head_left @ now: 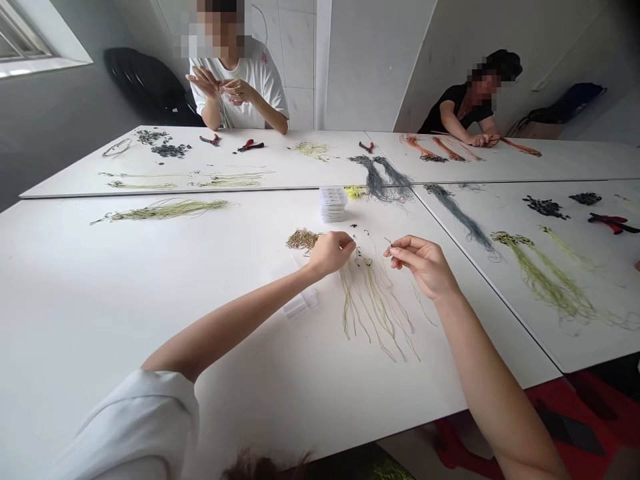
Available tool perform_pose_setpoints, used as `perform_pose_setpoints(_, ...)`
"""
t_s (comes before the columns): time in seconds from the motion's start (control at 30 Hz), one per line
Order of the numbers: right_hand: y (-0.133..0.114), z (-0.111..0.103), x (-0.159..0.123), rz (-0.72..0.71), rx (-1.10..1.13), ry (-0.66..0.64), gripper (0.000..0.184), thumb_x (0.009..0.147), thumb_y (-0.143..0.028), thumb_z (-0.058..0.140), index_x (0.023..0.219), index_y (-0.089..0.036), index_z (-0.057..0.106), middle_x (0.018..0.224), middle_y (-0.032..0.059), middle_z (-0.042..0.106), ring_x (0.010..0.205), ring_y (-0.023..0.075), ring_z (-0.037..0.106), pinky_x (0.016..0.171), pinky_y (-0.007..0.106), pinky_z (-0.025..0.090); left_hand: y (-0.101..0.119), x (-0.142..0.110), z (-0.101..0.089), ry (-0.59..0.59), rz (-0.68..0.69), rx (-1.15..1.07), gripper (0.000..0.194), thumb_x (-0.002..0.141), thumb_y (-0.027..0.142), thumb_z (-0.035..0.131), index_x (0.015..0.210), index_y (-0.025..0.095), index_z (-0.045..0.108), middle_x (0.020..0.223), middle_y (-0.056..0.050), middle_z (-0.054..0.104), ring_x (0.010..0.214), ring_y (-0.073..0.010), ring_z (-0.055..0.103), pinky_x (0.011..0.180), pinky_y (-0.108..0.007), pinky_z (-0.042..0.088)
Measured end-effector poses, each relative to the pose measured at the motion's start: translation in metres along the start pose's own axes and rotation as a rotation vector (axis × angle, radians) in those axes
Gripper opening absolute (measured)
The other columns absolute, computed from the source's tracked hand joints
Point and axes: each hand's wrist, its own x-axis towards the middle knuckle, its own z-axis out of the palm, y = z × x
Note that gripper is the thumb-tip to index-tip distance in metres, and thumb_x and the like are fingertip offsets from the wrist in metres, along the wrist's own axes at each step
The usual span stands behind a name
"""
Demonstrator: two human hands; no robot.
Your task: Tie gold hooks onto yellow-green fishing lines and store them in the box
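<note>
My left hand (332, 253) is closed in a pinch at the upper ends of pale green cords (373, 287); what sits between its fingertips is too small to make out. My right hand (417, 263), also pinched, grips a small dark-gold fish hook (389, 243) at its fingertips. The cords fan toward me over the white table, with small dark pieces at their tops. Partly behind my left hand lies a pile of gold hooks (301, 239). Under my left forearm is a clear plastic tray (301, 305), partly covered.
Stacked clear boxes (333, 204) stand beyond my hands. Bundles of green cords (170, 209) and grey cords (463, 217) lie left and right. Red-handled pliers (614, 223) rest at right. Across the table, a person in white (237, 80) and another in black (463, 117) handle cords.
</note>
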Motion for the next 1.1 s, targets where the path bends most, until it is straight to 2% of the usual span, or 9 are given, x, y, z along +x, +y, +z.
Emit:
perform_pose_setpoints(0.17,0.001,0.0,0.0,-0.01,0.002,0.008,0.011,0.076,-0.028,0.073,0.079,-0.018,0.068,0.081,0.0064,0.069,0.061,0.0135,0.055,0.06,0.03,0.042,-0.002,0.019,0.005,0.044,0.022,0.154,0.028,0.073,0.016,0.053,0.045,0.017,0.051,0.05,-0.005,0.053,0.055,-0.0183,0.051,0.056,-0.029,0.032)
perform_pose_setpoints(0.23,0.001,0.002,0.0,-0.017,-0.008,0.006,0.012,0.076,-0.028,0.073,0.079,-0.018,0.068,0.08,0.0063,0.069,0.061,0.0136,0.055,0.06,0.03,0.042,0.0,0.021,0.003,0.04,0.053,0.164,0.029,0.074,0.017,0.053,0.045,0.017,0.052,0.049,-0.005,0.052,0.055,-0.0174,0.05,0.056,-0.029,0.031)
perform_pose_setpoints(0.3,0.0,0.005,-0.001,-0.032,-0.03,0.006,0.012,0.076,-0.028,0.073,0.079,-0.018,0.068,0.079,0.0061,0.069,0.061,0.0138,0.056,0.06,0.03,0.043,0.006,0.018,-0.001,0.016,0.103,0.143,0.027,0.078,0.022,0.053,0.052,0.016,0.059,0.054,-0.004,0.056,0.056,-0.0156,0.049,0.056,-0.028,0.032)
perform_pose_setpoints(0.4,-0.001,0.011,-0.003,-0.068,-0.077,0.021,0.011,0.077,-0.028,0.071,0.079,-0.018,0.068,0.079,0.0052,0.068,0.062,0.0139,0.056,0.061,0.03,0.044,0.019,0.004,-0.007,-0.042,0.146,0.063,0.033,0.085,0.04,0.051,0.07,0.017,0.07,0.062,-0.003,0.061,0.057,-0.0131,0.049,0.055,-0.025,0.034)
perform_pose_setpoints(0.5,-0.002,0.019,-0.007,-0.095,-0.117,0.034,0.009,0.079,-0.027,0.069,0.08,-0.018,0.067,0.078,0.0046,0.068,0.062,0.0141,0.057,0.063,0.031,0.046,0.03,-0.011,-0.012,-0.099,0.09,-0.155,0.044,0.085,0.054,0.051,0.079,0.017,0.074,0.07,-0.004,0.065,0.06,-0.0124,0.052,0.052,-0.023,0.036)
perform_pose_setpoints(0.67,-0.004,0.03,-0.014,-0.115,-0.146,0.031,0.008,0.082,-0.027,0.066,0.081,-0.018,0.065,0.078,0.0043,0.069,0.062,0.0152,0.059,0.065,0.033,0.047,0.039,-0.026,-0.013,-0.158,0.005,-0.293,0.037,0.078,0.05,0.063,0.072,0.015,0.073,0.06,-0.001,0.06,0.048,-0.0088,0.042,0.045,-0.023,0.027)
perform_pose_setpoints(0.87,-0.011,0.033,-0.017,-0.034,0.027,-0.076,0.008,0.083,-0.025,0.066,0.081,-0.018,0.063,0.073,0.0033,0.068,0.059,0.0145,0.058,0.063,0.032,0.046,0.039,-0.033,-0.019,-0.178,0.144,-0.3,0.032,0.086,0.044,0.057,0.081,0.015,0.071,0.073,-0.004,0.066,0.061,-0.0119,0.052,0.054,-0.023,0.038)
perform_pose_setpoints(1.0,-0.015,0.037,-0.019,0.045,0.166,-0.139,0.009,0.08,-0.027,0.069,0.082,-0.019,0.065,0.063,-0.0002,0.058,0.06,0.0134,0.051,0.056,0.028,0.041,0.04,-0.041,-0.029,-0.134,0.271,-0.182,0.031,0.09,0.041,0.053,0.083,0.016,0.069,0.081,-0.004,0.065,0.072,-0.0134,0.054,0.066,-0.024,0.043)
perform_pose_setpoints(1.1,-0.016,0.041,-0.022,0.081,0.172,-0.156,0.012,0.079,-0.03,0.071,0.082,-0.019,0.066,0.06,-0.002,0.052,0.057,0.0119,0.045,0.052,0.026,0.035,0.041,-0.048,-0.036,-0.148,0.337,-0.129,0.029,0.092,0.039,0.051,0.084,0.017,0.069,0.082,-0.004,0.062,0.073,-0.0131,0.053,0.069,-0.024,0.043)
